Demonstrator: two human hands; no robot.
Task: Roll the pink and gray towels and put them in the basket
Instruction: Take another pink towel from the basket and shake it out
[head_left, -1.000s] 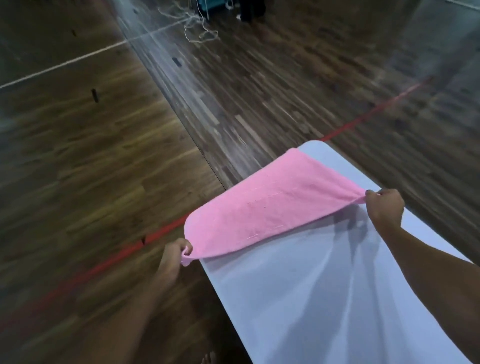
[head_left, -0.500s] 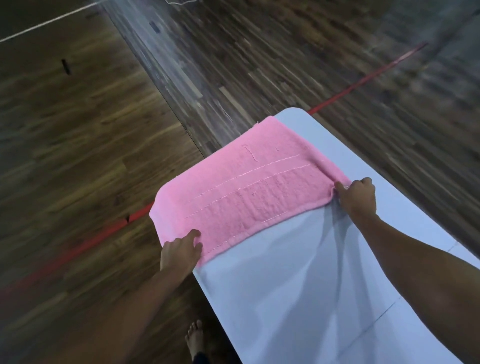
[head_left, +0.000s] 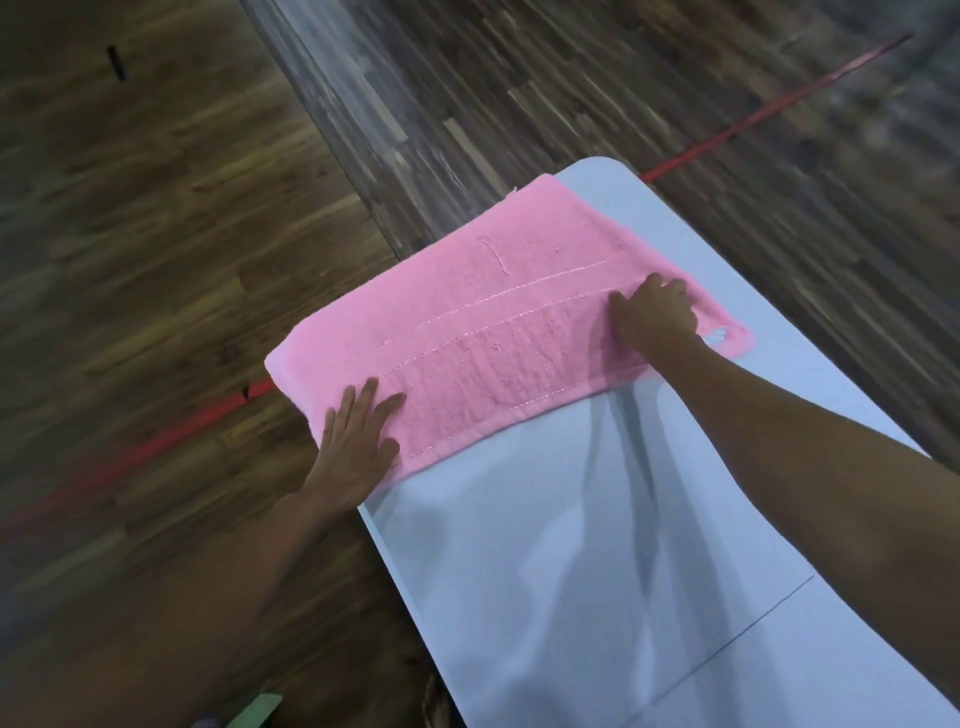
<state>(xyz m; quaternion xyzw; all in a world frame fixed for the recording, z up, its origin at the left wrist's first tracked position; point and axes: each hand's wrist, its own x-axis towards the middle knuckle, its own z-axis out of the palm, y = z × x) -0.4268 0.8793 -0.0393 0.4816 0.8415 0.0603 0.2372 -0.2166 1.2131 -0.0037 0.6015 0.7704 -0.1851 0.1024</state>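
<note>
1. The left hand lies flat with its fingers straight and slightly spread. It presses down on the near left corner of the pink towel and grips nothing.
2. The right hand is also open, palm down, with its fingers spread on the towel near the right end. It presses the cloth rather than pinching it.
3. The pink towel lies spread flat across the far end of the white table, long side running left to right. Stitched lines show along its length.
4. The step in hand looks like smoothing and settling the towel before rolling. No part is rolled yet, so the task appears to be at an early stage.
5. The next move likely calls for curling the fingers under one short end or the near long edge, then turning the cloth over itself evenly, with both hands keeping pace so the roll stays straight.
6. The towel's left end reaches the table's left edge beside the left hand; whether it overhangs cannot be told. Its far edge runs close to the table's far rim, so rolling toward the person seems safer.
7. Bare table stretches from the towel's near edge toward the person, giving room to work.
8. Wooden floor with a red line surrounds the table. The gray towel and the basket are not in view.
</note>
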